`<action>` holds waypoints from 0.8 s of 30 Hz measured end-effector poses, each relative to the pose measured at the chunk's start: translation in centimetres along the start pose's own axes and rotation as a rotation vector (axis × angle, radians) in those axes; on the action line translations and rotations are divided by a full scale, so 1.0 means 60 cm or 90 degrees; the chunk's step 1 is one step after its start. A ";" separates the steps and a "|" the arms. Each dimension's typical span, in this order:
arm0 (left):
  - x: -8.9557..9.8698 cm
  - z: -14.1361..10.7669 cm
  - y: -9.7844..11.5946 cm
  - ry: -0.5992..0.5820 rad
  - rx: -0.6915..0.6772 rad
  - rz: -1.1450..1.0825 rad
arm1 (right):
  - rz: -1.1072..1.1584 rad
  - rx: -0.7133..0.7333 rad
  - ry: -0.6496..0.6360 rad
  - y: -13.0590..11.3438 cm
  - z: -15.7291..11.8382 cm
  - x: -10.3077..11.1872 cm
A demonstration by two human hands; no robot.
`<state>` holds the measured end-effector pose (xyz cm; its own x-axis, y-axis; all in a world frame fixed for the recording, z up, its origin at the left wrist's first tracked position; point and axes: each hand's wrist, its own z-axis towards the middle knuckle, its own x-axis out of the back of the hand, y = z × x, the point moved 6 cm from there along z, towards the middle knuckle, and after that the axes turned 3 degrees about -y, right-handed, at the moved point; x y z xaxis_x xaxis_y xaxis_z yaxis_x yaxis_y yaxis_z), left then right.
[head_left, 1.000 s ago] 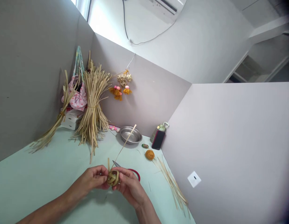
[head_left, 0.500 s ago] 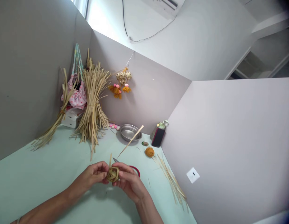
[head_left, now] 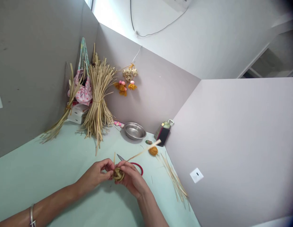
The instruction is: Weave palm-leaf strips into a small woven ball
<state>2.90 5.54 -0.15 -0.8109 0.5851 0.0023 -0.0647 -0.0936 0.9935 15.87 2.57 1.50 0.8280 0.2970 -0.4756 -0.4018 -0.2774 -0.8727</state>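
A small woven straw ball (head_left: 118,174) is held between both hands above the pale green table. My left hand (head_left: 99,172) pinches the ball's left side with thumb and fingers. My right hand (head_left: 133,179) grips its right side, with fingers bent over the top. One long loose straw strip (head_left: 143,150) runs out from the ball up and to the right, and a short end stands up beside the left fingertips. Scissors with red handles (head_left: 139,167) lie just behind my right hand, partly hidden by it.
Straw bundles (head_left: 97,101) lean at the back left by a pink bag (head_left: 83,91). A metal bowl (head_left: 135,131), a phone (head_left: 163,136), an orange yarn ball (head_left: 153,151) and loose straws (head_left: 173,178) lie toward the back and right. Woven ornaments (head_left: 129,74) hang on the wall.
The long strip has swung down to the right, from over the bowl to near the phone. The ball has turned in my hands. The whole view has shifted slightly.
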 end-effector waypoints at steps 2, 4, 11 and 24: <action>-0.002 -0.002 0.002 0.005 -0.008 0.020 | -0.001 -0.002 0.015 0.003 0.001 0.002; -0.004 -0.004 0.005 0.009 -0.016 0.028 | 0.008 -0.006 0.027 0.005 0.002 0.003; -0.013 -0.007 0.007 0.000 -0.018 0.031 | 0.027 -0.045 0.034 0.006 0.001 0.004; -0.020 -0.003 0.001 0.005 -0.031 0.028 | 0.012 -0.063 0.087 0.009 -0.001 0.009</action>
<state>3.78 4.67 -0.10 -0.8182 0.5732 0.0447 -0.0569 -0.1580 0.9858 16.12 2.54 0.75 0.8690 0.1659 -0.4661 -0.3824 -0.3724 -0.8456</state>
